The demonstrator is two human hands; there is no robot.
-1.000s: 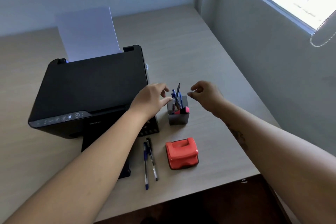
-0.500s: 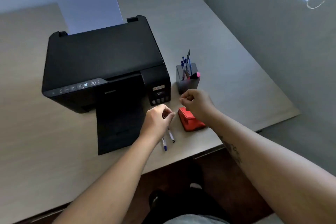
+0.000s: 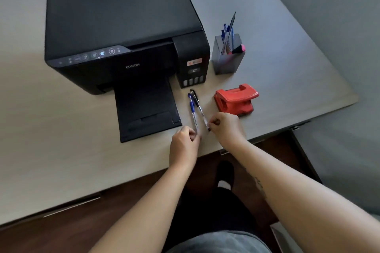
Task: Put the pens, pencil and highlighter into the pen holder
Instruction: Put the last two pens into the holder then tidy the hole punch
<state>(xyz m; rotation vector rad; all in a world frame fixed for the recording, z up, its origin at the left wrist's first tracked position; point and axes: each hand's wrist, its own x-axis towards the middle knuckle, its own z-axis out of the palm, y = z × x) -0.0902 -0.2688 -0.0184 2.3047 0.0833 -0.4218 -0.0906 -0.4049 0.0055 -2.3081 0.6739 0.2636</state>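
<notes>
Left grip (image 3: 186,138) pinching blue pen (image 3: 192,109), right grip (image 3: 225,127) pinching black pen (image 3: 199,109), red hole punch (image 3: 236,98) beside

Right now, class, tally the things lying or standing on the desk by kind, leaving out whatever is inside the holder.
Pens: 2, blue pen and black pen
Pen holder: 1
Red hole punch: 1
Printer: 1
Total: 5

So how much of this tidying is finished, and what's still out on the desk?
Mostly done: the grey pen holder already has several blue pens, a pencil-like stick and the pink highlighter in it. In hand: the left hand is pinching the near end of the blue pen, the right hand that of the black pen. Left: both pens still lie on the desk and must go in.
</notes>
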